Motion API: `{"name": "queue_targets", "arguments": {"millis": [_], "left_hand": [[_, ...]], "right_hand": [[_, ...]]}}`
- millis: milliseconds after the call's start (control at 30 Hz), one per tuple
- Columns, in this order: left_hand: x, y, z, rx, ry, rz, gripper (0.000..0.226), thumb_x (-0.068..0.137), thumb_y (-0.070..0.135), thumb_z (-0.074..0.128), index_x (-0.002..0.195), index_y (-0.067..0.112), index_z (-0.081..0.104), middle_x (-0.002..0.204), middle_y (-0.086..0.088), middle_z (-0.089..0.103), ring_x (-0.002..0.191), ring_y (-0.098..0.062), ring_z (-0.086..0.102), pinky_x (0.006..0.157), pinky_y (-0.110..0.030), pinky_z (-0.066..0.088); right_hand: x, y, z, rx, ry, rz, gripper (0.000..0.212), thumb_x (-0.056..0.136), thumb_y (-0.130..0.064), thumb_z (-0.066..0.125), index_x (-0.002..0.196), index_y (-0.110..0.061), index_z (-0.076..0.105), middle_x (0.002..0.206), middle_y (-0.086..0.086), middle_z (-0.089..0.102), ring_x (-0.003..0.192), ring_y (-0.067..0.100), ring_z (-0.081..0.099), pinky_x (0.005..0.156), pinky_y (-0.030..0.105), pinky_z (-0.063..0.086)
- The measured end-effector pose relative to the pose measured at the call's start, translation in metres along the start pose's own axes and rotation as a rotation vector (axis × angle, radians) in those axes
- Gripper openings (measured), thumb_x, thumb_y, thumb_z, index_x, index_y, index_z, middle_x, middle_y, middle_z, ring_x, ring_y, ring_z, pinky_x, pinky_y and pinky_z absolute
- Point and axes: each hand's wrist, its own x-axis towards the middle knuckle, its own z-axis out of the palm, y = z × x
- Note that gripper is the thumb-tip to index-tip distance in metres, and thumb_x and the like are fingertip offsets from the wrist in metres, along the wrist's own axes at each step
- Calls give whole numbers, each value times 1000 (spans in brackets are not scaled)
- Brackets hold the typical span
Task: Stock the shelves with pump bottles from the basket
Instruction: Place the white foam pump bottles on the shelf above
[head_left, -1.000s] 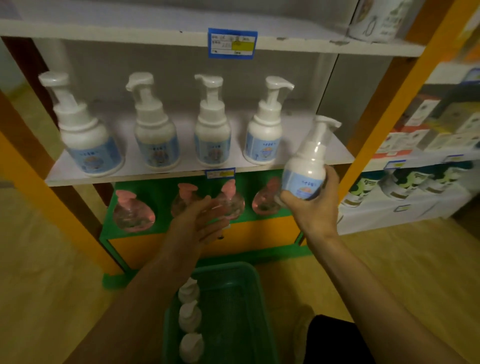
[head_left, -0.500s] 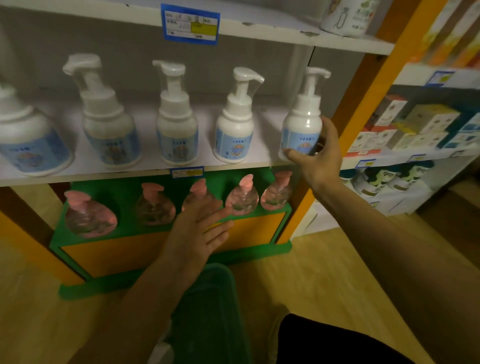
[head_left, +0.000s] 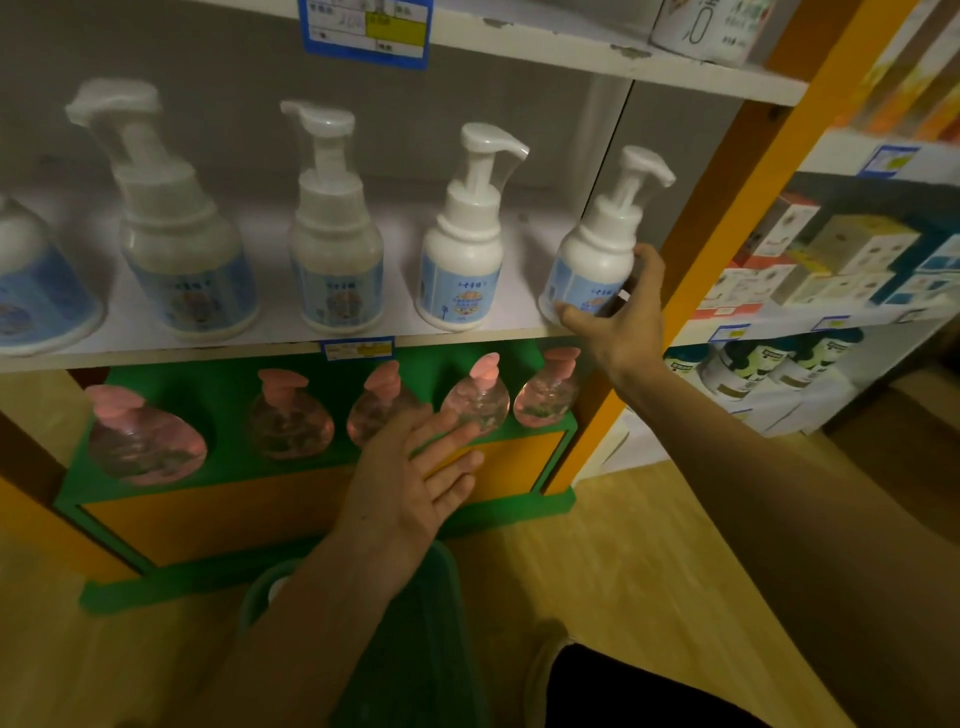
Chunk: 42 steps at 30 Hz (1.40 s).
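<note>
My right hand (head_left: 621, 317) grips a white pump bottle (head_left: 597, 249) with a blue label, standing at the right end of the white shelf (head_left: 260, 353). Several matching white pump bottles (head_left: 460, 249) stand in a row to its left. My left hand (head_left: 410, 478) hangs with straight fingers, holding nothing, above the green basket (head_left: 415, 623) on the floor. My left forearm hides most of the basket's inside.
Several clear pump bottles with pink tops (head_left: 475, 400) stand on the green lower shelf. An orange post (head_left: 727, 197) bounds the shelf on the right. Boxes and dark bottles fill the neighbouring shelves (head_left: 831, 270). The floor is wood.
My right hand has carried the bottle up from in front of the lower shelf and set it at the right end of the white shelf. My left hand stayed over the basket.
</note>
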Motion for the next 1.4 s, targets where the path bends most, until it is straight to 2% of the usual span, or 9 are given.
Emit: {"name": "queue_targets", "arguments": {"millis": [400,500,733,833,900,1000,1233,1333,1400], "left_hand": [[-8,4,-7,50,36,14,30,92,37,50,103,14,66,94,-3,74,93,-22,66,77,-33,50],[-11,7,-14,78,49,12,32,92,38,50,109,14,64,96,-2,74,95,-22,65,73,-32,48],[-29,8,-30,159,77,38,28,93,35,47,106,15,63,101,-3,71,96,-23,63,76,-33,47],[-44,13,-39,229,85,75,25,94,32,46,104,17,63,105,-3,69,100,-23,62,80,-33,47],[-55,18,-50,274,96,93,25,95,32,43,105,18,62,107,-1,68,99,-21,62,80,-32,46],[-65,20,-69,347,171,109,19,94,29,46,97,18,61,94,-1,68,80,-18,60,69,-28,44],[-78,-17,-143,624,385,30,12,94,23,53,89,15,62,94,-7,67,74,-20,63,60,-26,47],[-83,-38,-187,787,465,14,19,95,22,53,99,6,62,84,-8,65,68,-17,61,55,-26,52],[-82,-54,-215,920,480,-19,22,93,24,54,93,4,63,82,-18,65,68,-22,61,65,-40,57]], "right_hand": [[2,6,1,-61,-116,113,96,73,-3,78,145,-21,18,131,3,52,116,17,53,90,20,51],[-23,9,6,-135,-89,142,103,76,-5,75,150,-26,6,145,4,42,133,19,41,106,36,42],[-125,-21,38,-47,-5,161,60,88,-13,62,141,-17,34,133,6,53,122,18,51,100,36,47],[-134,-52,45,2,-62,128,41,90,-12,60,129,-13,48,108,0,61,99,8,58,88,16,49],[-136,-68,49,82,-128,111,28,88,-7,60,116,-12,56,87,-5,60,82,9,60,76,15,52],[-160,-70,65,119,-314,182,13,86,-5,61,88,-17,62,69,-1,60,66,18,58,71,41,54],[-270,-35,113,-179,-713,232,13,89,-10,60,99,-10,68,92,1,66,82,9,56,69,18,43],[-306,-2,112,-307,-887,241,14,92,-12,56,100,-7,67,97,8,68,86,16,60,81,31,52],[-320,21,111,-394,-992,266,15,92,-12,56,102,-7,65,99,12,67,86,18,59,85,36,52]]}}
